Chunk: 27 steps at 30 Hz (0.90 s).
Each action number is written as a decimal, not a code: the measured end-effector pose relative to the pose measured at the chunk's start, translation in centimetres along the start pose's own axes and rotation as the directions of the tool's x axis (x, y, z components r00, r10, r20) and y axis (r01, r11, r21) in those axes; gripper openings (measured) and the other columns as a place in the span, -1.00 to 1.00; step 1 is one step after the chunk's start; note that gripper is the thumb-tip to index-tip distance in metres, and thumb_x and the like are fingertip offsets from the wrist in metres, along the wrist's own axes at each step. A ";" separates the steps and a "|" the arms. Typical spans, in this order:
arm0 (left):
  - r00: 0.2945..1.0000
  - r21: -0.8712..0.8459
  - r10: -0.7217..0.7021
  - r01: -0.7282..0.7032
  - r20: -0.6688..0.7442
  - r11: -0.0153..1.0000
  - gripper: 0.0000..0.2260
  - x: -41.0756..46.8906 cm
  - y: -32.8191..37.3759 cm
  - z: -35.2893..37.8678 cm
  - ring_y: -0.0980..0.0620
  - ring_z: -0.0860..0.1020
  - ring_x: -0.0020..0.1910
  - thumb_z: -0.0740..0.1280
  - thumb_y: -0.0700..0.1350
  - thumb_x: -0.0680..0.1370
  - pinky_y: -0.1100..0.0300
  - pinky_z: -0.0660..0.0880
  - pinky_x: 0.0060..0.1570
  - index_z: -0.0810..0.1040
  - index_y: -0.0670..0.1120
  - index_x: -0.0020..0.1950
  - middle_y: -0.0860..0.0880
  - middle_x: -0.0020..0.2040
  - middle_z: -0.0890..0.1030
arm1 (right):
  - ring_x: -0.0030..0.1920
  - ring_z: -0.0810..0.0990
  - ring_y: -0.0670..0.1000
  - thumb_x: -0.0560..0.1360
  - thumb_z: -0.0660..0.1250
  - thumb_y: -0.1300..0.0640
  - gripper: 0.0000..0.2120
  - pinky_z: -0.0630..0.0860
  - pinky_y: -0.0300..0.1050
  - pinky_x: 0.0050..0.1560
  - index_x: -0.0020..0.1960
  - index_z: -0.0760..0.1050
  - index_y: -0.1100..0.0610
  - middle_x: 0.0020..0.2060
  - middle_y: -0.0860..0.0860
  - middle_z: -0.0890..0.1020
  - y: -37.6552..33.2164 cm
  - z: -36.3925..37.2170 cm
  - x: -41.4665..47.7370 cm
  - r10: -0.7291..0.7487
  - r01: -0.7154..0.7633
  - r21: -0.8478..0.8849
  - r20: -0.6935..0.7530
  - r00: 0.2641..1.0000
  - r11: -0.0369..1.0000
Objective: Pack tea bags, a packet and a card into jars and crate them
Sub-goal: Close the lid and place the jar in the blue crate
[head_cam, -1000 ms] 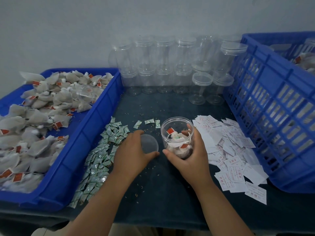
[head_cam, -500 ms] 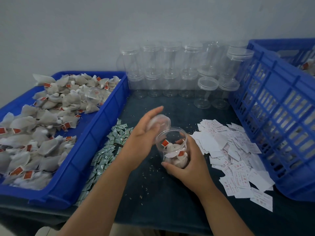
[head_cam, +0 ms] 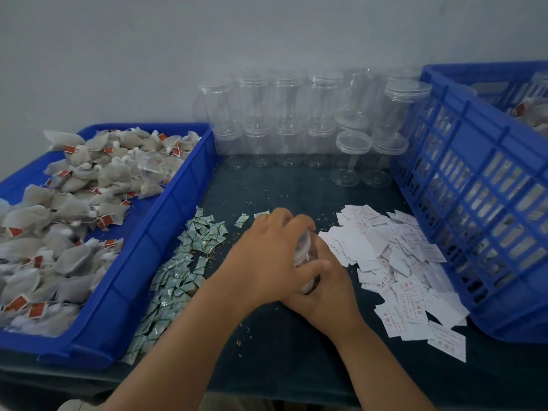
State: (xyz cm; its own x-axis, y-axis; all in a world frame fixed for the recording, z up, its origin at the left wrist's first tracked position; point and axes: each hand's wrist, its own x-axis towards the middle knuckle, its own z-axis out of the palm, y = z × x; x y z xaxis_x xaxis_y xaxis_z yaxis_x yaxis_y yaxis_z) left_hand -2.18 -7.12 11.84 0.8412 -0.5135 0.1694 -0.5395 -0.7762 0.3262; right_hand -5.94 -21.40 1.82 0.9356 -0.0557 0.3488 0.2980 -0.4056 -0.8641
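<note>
Your left hand (head_cam: 267, 256) is no longer holding the lid (head_cam: 302, 242) tilted above the open mouth, as it was half a second ago. It is now pressing down over the top of the jar (head_cam: 310, 281), with the fingers curling round the rim, so only a clear sliver of the lid is showing past your knuckles. Your right hand (head_cam: 329, 298) is gripping the jar's body from the lower right and bracing it in the centre of the frame, low over the dark worktop (head_cam: 281, 360). I cannot tell whether its base is resting on the cloth. Filling appears to be finished for this jar, and you are closing it. Judging by the grip, the next move is a twist to seat the lid squarely, since a skewed start could jam it. After that it is heading for the blue crate (head_cam: 474, 209) at the right edge, where filled jars are already lying in the upper right corner. Your supplies are lying in reach: the tea bags (head_cam: 68, 221) are filling the blue tray (head_cam: 166, 232) at the left, the green packets (head_cam: 189, 262) are spreading just left of your hands, and the white cards (head_cam: 394, 262) are lying just to their right. Empty jars (head_cam: 284, 120) are standing along the back wall.
</note>
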 end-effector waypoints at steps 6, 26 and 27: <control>0.996 -0.212 0.085 -0.074 0.040 0.975 -0.62 0.9 -0.2 -0.4 0.17 0.51 0.20 0.42 0.38 0.48 0.05 0.49 0.24 0.55 0.22 0.18 0.23 0.18 0.50 | 0.20 0.71 -0.13 0.32 0.60 -0.16 -0.26 0.68 -0.04 0.09 0.44 0.41 -0.28 0.21 -0.25 0.69 0.3 -0.4 -0.2 0.037 -0.037 0.013 -0.015 0.999 0.999; 0.997 -0.249 0.077 -0.077 -0.009 0.966 -0.61 -0.4 1.2 -1.0 0.18 0.55 0.13 0.33 0.43 0.47 0.16 0.51 0.12 0.52 0.20 0.12 0.24 0.08 0.58 | 0.20 0.74 0.04 0.38 0.64 0.05 -0.41 0.70 0.00 0.13 0.36 0.55 -0.09 0.16 -0.08 0.74 1.1 -0.4 -0.5 0.009 -0.034 0.275 0.091 0.996 0.961; 0.988 -0.355 0.154 -0.140 0.010 0.924 -0.69 -0.3 0.8 -1.4 0.13 0.58 0.15 0.40 0.32 0.51 0.10 0.53 0.15 0.58 0.15 0.10 0.20 0.07 0.62 | 0.25 0.73 0.08 0.41 0.64 0.02 -0.42 0.67 0.03 0.22 0.38 0.55 -0.03 0.19 -0.04 0.74 1.1 -0.4 -0.6 0.008 -0.040 0.305 0.106 0.994 0.951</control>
State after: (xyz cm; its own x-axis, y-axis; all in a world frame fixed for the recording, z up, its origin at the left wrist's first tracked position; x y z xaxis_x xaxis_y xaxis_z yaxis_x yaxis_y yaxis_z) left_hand -2.83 -7.08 13.31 0.7477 -0.6306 0.2082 -0.6041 -0.5158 0.6075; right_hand -6.24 -22.23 0.79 0.9528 0.0377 0.3012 0.3036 -0.1053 -0.9470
